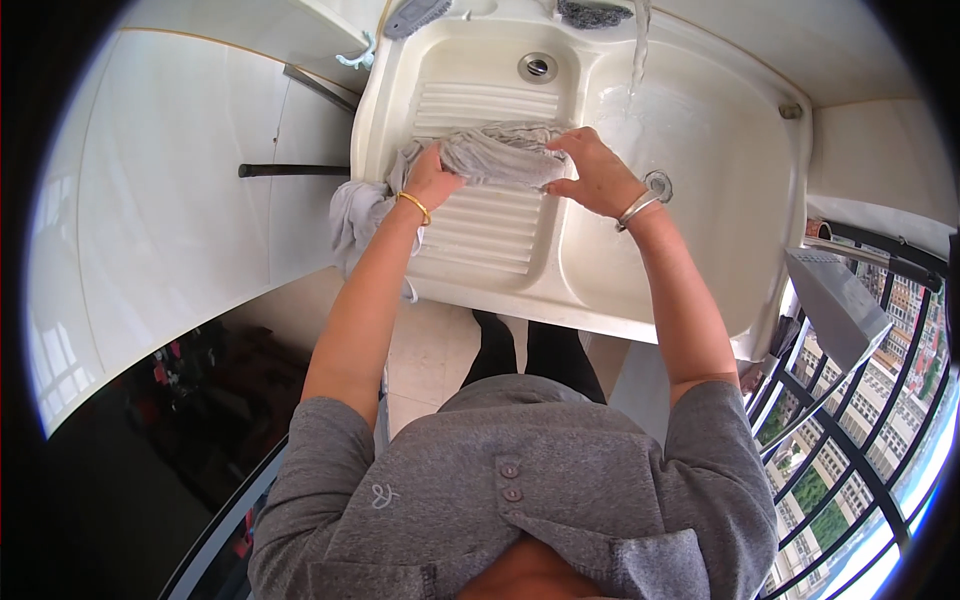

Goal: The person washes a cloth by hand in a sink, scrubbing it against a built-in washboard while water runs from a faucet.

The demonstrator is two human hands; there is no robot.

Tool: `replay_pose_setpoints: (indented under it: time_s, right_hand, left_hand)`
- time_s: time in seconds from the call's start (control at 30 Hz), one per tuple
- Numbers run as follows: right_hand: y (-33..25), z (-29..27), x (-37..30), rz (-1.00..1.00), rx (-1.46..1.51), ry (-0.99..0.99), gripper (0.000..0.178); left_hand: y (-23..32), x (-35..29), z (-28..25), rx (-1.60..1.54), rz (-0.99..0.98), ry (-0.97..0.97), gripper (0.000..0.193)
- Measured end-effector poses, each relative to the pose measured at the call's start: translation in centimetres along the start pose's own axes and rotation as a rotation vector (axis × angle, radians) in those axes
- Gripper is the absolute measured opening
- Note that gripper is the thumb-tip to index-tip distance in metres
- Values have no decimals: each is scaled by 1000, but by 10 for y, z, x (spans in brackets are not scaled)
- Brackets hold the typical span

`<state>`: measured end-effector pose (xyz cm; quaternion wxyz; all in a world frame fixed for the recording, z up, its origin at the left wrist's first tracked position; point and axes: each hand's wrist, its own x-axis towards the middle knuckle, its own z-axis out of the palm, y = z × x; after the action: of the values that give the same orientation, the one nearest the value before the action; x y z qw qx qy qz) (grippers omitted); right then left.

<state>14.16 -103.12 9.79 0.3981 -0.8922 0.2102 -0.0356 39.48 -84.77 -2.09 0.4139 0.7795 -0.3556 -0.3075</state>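
A bunched, light grey cloth (500,155) lies across the ribbed washboard (480,232) in the left part of a cream laundry sink (720,290). Its left end hangs over the sink's left rim in pale folds. My left hand (432,178), with a gold bracelet, is closed on the cloth toward its left side. At the right end of the bundle is my right hand (600,178), wearing a silver bangle. Its thumb and fingers are spread apart around that end, its fingertips close to the fabric. Whether they touch it I cannot tell.
Water (641,50) runs into the right basin, which has a drain (658,185). Another drain (537,67) sits above the washboard. A grey brush (417,15) and a dark scrubber (594,14) lie on the back ledge. A barred window (850,440) stands at the right.
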Motion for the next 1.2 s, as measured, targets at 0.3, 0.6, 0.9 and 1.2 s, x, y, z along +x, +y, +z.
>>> replay_pose_setpoints:
  time_s: [0.3, 0.6, 0.9, 1.2]
  right_hand:
    - [-6, 124, 31, 219, -264, 420, 28]
    - [13, 107, 76, 227, -386, 344, 19]
    - [2, 137, 23, 51, -170, 567, 23]
    - [32, 106, 100, 115, -369, 522, 21]
  left_hand:
    - [73, -3, 58, 594, 108, 93, 28]
    - [65, 22, 72, 772, 133, 225, 14]
    - [51, -41, 67, 596, 540, 265, 13]
    - [67, 52, 73, 755, 316, 300, 15]
